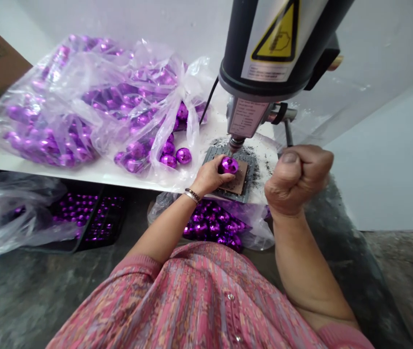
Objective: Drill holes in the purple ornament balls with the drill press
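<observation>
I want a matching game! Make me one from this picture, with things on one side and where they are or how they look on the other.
Things:
1. Purple bauble
2. Yellow warning sticker
3. Black tray of baubles
4. Right hand

Places and states:
A. Curled into a fist
B. Below the table's edge
C. Held under the drill by the left hand
D. On the drill's black housing

Pairs: 1-C, 2-D, 3-B, 4-A

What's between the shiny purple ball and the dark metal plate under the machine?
In the head view, a flat brown square pad lies between the shiny purple ball and the dark metal plate.
</observation>
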Demonstrator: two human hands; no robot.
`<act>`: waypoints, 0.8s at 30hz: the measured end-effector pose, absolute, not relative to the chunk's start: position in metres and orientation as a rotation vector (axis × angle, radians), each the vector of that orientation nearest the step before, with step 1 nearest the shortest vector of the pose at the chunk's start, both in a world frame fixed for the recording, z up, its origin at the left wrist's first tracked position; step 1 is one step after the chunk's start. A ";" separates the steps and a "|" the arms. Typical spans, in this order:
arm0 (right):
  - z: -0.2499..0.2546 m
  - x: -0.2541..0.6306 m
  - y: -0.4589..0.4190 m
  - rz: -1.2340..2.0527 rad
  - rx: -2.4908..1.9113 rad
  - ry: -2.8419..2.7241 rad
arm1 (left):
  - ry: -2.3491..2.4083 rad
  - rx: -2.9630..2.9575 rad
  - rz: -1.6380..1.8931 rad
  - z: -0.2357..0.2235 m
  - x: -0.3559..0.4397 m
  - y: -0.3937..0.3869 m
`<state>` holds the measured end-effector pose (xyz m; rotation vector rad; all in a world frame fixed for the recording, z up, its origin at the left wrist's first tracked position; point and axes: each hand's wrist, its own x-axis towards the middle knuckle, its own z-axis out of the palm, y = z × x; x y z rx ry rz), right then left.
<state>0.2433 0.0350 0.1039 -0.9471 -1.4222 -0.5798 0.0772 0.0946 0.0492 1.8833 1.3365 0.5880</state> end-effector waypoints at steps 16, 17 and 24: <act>0.194 0.249 0.060 -0.192 -1.189 -1.201 | 1.366 1.792 0.643 0.062 0.073 0.080; 0.202 0.251 0.065 -0.122 -1.216 -1.201 | 1.347 1.789 0.643 0.065 0.067 0.076; 0.204 0.261 0.081 0.030 -1.174 -1.075 | 1.008 1.894 0.329 0.071 0.002 0.042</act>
